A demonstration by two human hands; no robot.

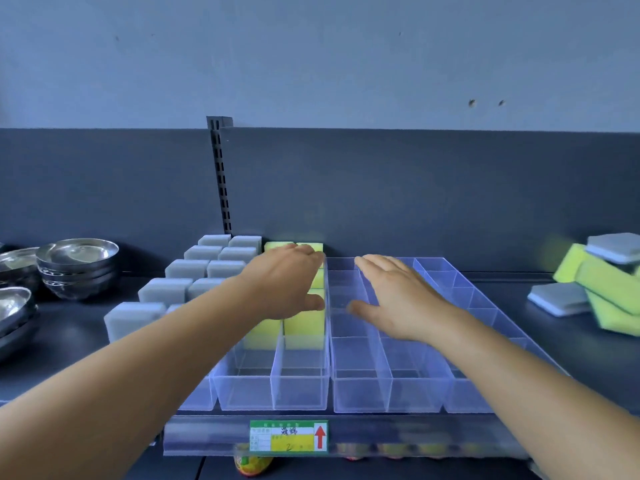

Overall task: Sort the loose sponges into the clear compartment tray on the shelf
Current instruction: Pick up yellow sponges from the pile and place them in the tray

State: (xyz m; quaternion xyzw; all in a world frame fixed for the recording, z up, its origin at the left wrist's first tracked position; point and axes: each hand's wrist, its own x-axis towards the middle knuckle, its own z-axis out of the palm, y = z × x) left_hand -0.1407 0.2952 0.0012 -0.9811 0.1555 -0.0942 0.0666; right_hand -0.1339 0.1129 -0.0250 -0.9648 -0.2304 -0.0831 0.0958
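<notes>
The clear compartment tray (360,389) lies along the shelf's front half. Its two left columns hold upright grey sponges (165,289); the columns beside them hold yellow-green sponges (304,323). My left hand (285,284) rests flat on top of the yellow-green sponges, fingers together, gripping nothing. My right hand (398,297) hovers palm down with fingers spread over bare compartments right of centre, holding nothing. Loose sponges (602,285), yellow-green and grey, are piled on the shelf at the far right.
Stacked steel bowls (78,265) stand at the left of the shelf. A slotted shelf upright (220,174) rises against the dark back panel. A green and yellow price label (289,436) sits on the shelf's front rail.
</notes>
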